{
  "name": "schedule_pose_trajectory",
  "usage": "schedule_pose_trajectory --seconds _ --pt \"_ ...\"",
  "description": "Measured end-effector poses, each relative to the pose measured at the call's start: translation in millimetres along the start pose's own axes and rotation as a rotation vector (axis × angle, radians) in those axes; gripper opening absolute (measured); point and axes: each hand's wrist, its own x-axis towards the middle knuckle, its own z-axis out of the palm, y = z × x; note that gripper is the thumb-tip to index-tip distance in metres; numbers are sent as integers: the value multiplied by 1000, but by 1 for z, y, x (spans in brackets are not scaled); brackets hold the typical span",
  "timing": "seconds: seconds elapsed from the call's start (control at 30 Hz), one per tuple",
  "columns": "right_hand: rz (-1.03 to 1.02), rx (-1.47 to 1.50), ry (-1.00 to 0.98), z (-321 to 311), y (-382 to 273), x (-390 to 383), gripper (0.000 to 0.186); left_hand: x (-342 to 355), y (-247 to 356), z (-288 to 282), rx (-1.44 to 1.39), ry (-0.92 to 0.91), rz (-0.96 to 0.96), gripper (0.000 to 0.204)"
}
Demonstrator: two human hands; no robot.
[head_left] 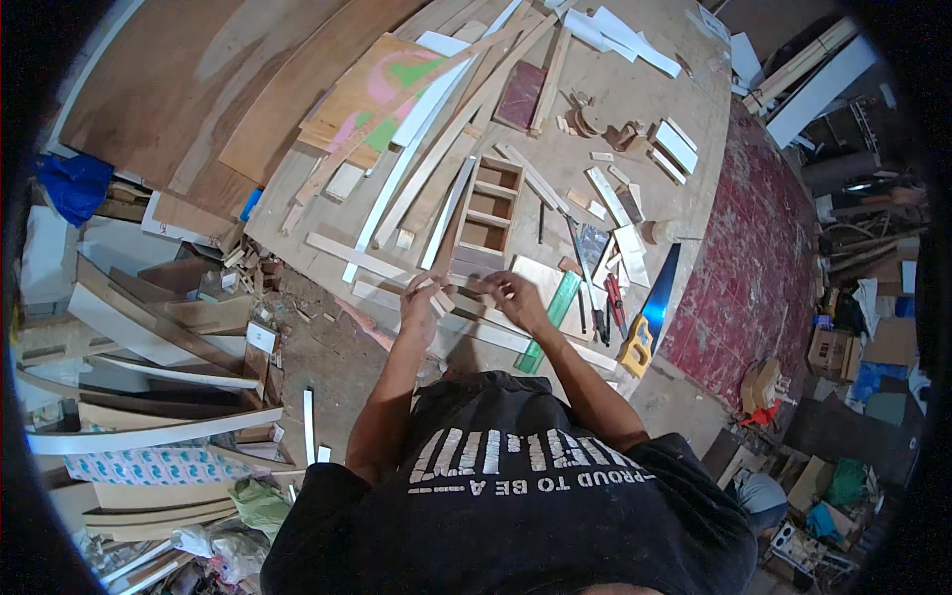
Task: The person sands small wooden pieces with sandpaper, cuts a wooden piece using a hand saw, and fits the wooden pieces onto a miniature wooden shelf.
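Note:
My left hand is closed around a small pale wood block at the near edge of the workbench. To its right, my right hand has its fingers bent and pinched together, close to the left fingertips. What the right fingers hold is too small and blurred to name. Just beyond both hands lies a narrow wooden box divided into several compartments. Wood strips lie on the bench by the left hand. A green bar lies beside my right forearm.
Right of my hands lie red-handled pliers, a long black-handled tool and a handsaw with a yellow handle. Long boards and wood offcuts are spread over the workbench. Curved panels are stacked on the left.

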Motion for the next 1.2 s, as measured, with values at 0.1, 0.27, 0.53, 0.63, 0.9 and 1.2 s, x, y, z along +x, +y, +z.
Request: schedule_pose_trajectory --seconds 0.1,0.27,0.53,0.63,0.9,1.2 --pt "43 190 -155 17 -16 -30 32 -17 -13 19 -181 -148 -32 20" --pt "210 264 -221 24 2 -43 26 -27 -38 14 35 -284 -148 24" --pt "117 -197 -106 -11 68 -95 26 -7 -70 -93 1416 -14 418 34" --pt "189 -227 -105 -11 83 -115 23 -12 -49 -97 1581 248 596 36" --pt "-51 -519 -187 0 87 -116 54 3 9 -92 1994 -280 753 40" --pt "-66 -540 -153 7 68 -105 46 -49 58 -39 2262 -556 831 39"
